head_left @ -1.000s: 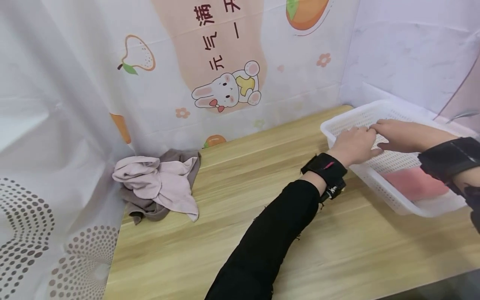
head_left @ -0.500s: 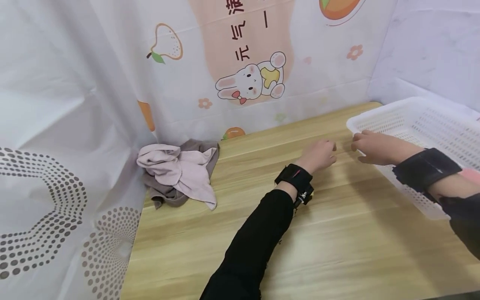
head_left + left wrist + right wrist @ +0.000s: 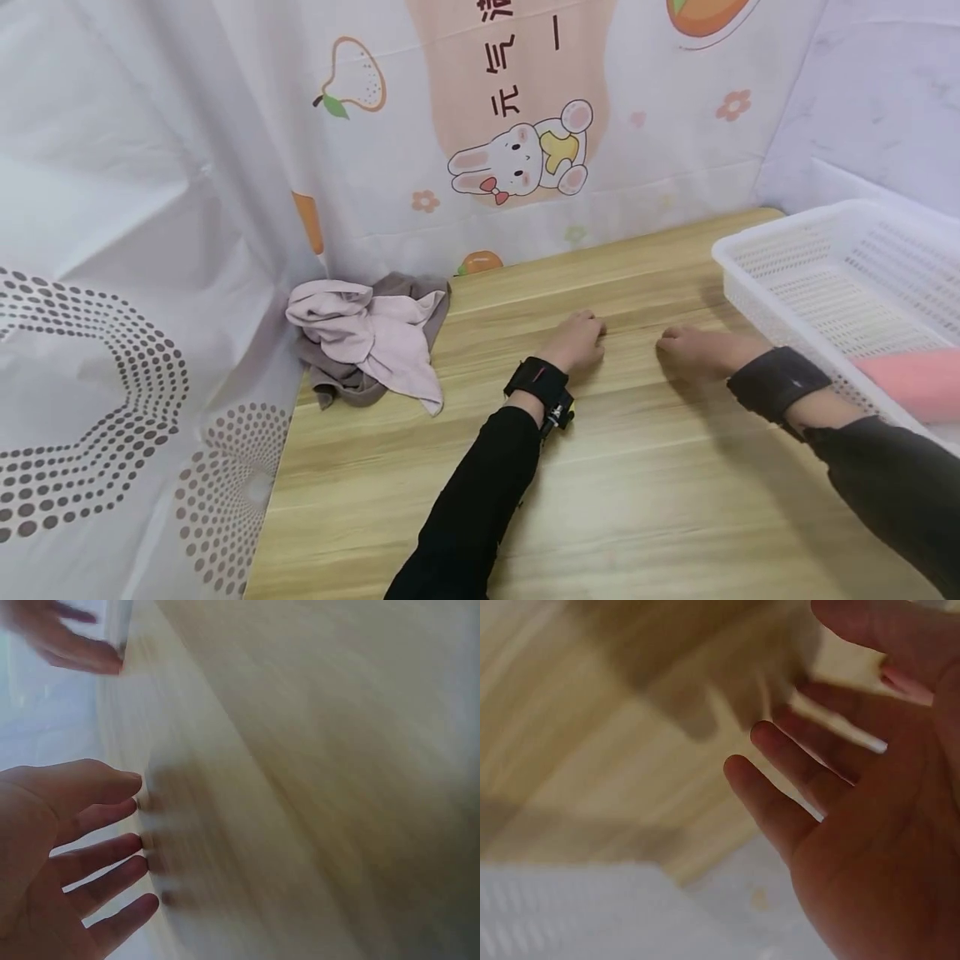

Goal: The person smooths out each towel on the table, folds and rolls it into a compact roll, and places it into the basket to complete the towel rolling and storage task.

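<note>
My left hand (image 3: 576,342) is at the wooden table top (image 3: 600,500), right of the cloths, with nothing in its grasp. In the left wrist view its fingers (image 3: 105,881) are spread and loosely bent, fingertips at the wood. My right hand (image 3: 701,352) hovers low over the table beside the white basket (image 3: 787,304), also holding nothing; its relaxed, parted fingers (image 3: 769,802) show in the right wrist view. Inside the basket lies a pink item (image 3: 915,379), partly cut off by the frame. A light pink cloth (image 3: 375,337) lies crumpled over a grey-brown cloth (image 3: 352,387) at the table's left.
A printed curtain (image 3: 525,225) with a rabbit picture hangs along the back edge of the table. On the left a white dotted sheet (image 3: 135,333) borders the tabletop. The basket stands against the pale right-hand wall covering (image 3: 885,108).
Both hands have come away from the basket, moving left and down over the table. They have drawn apart from each other. The head view has turned left.
</note>
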A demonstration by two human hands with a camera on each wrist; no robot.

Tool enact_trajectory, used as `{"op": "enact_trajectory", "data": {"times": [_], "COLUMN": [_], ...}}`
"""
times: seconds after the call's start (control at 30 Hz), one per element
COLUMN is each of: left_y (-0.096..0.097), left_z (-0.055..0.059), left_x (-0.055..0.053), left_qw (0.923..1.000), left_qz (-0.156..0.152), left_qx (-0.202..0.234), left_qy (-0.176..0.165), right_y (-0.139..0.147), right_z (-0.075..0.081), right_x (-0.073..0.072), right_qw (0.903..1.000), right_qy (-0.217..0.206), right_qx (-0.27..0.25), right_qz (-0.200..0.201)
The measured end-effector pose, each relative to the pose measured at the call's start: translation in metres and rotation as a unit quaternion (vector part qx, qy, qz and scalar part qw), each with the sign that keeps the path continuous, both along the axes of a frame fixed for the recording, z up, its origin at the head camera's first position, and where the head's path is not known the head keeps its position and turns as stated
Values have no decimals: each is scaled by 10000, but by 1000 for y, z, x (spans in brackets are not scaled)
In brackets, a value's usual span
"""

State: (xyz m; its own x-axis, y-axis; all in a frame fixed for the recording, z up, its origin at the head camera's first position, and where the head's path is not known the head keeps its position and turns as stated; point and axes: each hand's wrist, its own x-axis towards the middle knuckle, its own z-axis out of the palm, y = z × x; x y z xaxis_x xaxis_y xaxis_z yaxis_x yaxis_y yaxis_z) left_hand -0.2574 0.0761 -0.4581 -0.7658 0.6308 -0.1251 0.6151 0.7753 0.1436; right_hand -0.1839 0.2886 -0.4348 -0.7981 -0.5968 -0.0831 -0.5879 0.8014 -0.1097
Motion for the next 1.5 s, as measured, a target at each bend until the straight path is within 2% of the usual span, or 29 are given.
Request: {"op": "enact_trajectory", "data": {"times": [0.17, 0.33, 0.5, 0.67, 0.8, 0.87, 1.0, 1.1, 1.17, 1.23, 1.37, 1.5], "left_y": [-19, -41, -75, -109, -132, -142, -164, -183, -195, -207, -226, -241], "left_z": [-4, -8, -13, -8, -2, 0, 5, 10, 14, 16, 15, 8], "left_x": [0, -4, -11, -12, -10, -10, -9, -9, -10, -10, -9, -6], "left_qw": [9998, 9996, 9989, 9993, 9996, 9996, 9988, 9974, 9965, 9960, 9945, 9927], "left_qz": [95, 128, 299, 287, 251, 267, 369, 552, 694, 777, 866, 931], "left_qx": [175, 256, 360, 220, 77, 81, 136, 109, 113, 143, 371, 557], "left_qy": [-20, 48, 11, 75, 103, 30, -281, -448, -459, -420, -452, -521], "right_y": [-30, -66, -121, -170, -205, -221, -255, -281, -299, -316, -342, -357], "right_z": [-12, -17, -21, -22, -24, -27, -30, -26, -23, -23, -28, -37], "right_x": [-5, -13, -21, -24, -21, -20, -21, -23, -25, -27, -26, -21], "right_qw": [9994, 9997, 9995, 9994, 9997, 9990, 9992, 9991, 9978, 9948, 9876, 9843], "right_qy": [316, 212, 173, 245, -30, -36, 47, -107, -168, -183, -10, 497], "right_qx": [5, -147, -226, -133, 64, 78, 19, -126, -221, -229, 206, 603], "right_qz": [-121, -22, 103, 181, -246, -439, -387, -382, -600, -978, -1556, -1581]}}
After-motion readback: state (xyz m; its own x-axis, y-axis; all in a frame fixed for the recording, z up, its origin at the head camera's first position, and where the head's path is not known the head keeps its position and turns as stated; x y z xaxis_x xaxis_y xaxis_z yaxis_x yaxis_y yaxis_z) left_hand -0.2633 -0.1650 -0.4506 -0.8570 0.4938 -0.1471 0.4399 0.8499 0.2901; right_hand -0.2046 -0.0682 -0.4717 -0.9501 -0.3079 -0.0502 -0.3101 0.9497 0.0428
